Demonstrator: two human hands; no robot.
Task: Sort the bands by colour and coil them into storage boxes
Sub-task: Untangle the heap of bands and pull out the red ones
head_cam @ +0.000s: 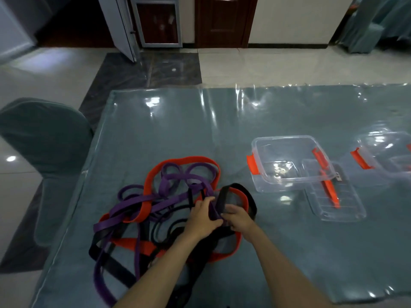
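Tangle of bands (169, 210) lies on the near left part of the surface (178, 130), which is covered in glossy teal sheeting. Three colours mixed: purple band (138, 202) looping through the middle and down toward the near edge; red band (184, 160) arcing over the far side of the heap; black band (246, 196) standing up in a loop at the right of the pile.

Left hand (203, 216) and right hand (239, 217) meet at the right side of the tangle, close together. Left fingers curl around a fold of purple band. Right fingers pinch the same purple fold at its near end, just beside the black loop.

Clear storage box (289, 161) with orange latches sits open to the right of the pile, nothing coiled inside. Its clear lid (335, 196) leans against its near right corner. A second clear box (387, 152) sits farther right, partly cut off.

Grey-covered chair (44, 138) stands at the left edge of the surface.
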